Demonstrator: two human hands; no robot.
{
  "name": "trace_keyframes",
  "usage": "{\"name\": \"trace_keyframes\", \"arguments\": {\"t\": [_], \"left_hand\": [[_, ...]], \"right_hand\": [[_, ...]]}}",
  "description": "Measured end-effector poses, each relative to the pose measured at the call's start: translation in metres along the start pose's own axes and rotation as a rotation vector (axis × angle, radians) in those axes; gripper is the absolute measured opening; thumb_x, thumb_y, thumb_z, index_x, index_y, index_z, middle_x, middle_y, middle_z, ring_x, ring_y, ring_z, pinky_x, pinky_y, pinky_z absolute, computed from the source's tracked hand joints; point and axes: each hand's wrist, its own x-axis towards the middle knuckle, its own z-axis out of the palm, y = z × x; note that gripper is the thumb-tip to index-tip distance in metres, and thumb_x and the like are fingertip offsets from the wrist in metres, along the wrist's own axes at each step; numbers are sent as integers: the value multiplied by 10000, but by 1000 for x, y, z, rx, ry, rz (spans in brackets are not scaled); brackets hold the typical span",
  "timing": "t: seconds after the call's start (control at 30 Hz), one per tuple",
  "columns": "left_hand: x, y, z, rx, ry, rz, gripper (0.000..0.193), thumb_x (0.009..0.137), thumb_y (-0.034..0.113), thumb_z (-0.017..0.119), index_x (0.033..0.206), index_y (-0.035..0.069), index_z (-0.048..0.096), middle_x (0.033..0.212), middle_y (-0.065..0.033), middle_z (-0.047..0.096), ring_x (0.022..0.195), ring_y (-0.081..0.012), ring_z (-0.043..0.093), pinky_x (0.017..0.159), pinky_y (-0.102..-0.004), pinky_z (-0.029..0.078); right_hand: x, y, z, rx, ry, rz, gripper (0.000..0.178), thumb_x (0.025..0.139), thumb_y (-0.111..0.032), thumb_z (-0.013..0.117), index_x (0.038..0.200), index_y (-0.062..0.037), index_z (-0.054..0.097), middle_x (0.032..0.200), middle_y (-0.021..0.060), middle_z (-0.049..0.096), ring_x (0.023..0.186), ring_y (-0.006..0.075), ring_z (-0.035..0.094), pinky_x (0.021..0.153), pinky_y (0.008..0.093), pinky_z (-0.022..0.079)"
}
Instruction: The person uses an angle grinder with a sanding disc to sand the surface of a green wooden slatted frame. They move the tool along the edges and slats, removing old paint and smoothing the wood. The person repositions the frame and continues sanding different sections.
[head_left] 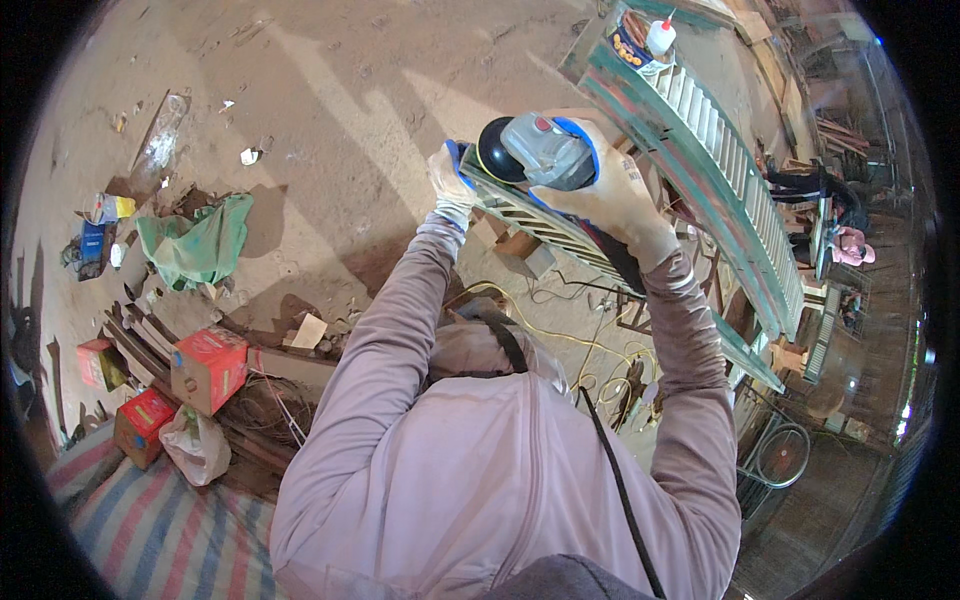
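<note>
My left hand (pixel 451 178), in a white and blue work glove, is closed on the near-left end of a slatted louvre panel (pixel 555 235). In my right hand (pixel 622 195), gloved alike, is a grey power sander (pixel 548 152) with a round black disc at its left side. The disc sits over the panel's end, close to my left fingers; I cannot tell whether it touches the wood. A larger green louvred shutter (pixel 700 150) slants past my right hand. On its far end stand a white bottle (pixel 661 38) with a red tip and a dark printed container (pixel 628 42).
A yellow cable (pixel 590 345) winds over the ground beneath the panel. Left lie a green cloth (pixel 198 240), red cartons (pixel 210 370), a white plastic bag (pixel 194 445) and a striped sheet (pixel 175 530). At the right are a wheel (pixel 782 455) and a person in pink (pixel 850 245).
</note>
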Motion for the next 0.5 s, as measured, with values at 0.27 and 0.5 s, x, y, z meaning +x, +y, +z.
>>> {"name": "trace_keyframes", "arguments": {"t": [0.27, 0.5], "left_hand": [[-7, -11, 8, -430, 23, -294, 438, 999, 489, 529, 815, 99, 611, 808, -15, 629, 726, -141, 595, 690, -327, 490], [-5, -14, 3, -165, -83, -165, 531, 1002, 502, 503, 836, 30, 681, 832, -113, 723, 728, -205, 680, 694, -370, 540]], "right_hand": [[-1, -18, -4, -113, -11, 45, 974, 683, -519, 863, 1465, -77, 486, 1354, 205, 628, 1256, 339, 616, 1050, 409, 479], [-25, -6, -11, -66, 36, 78, 925, 699, -475, 869, 1449, -74, 506, 1323, 200, 647, 1229, 338, 635, 1053, 395, 481]]}}
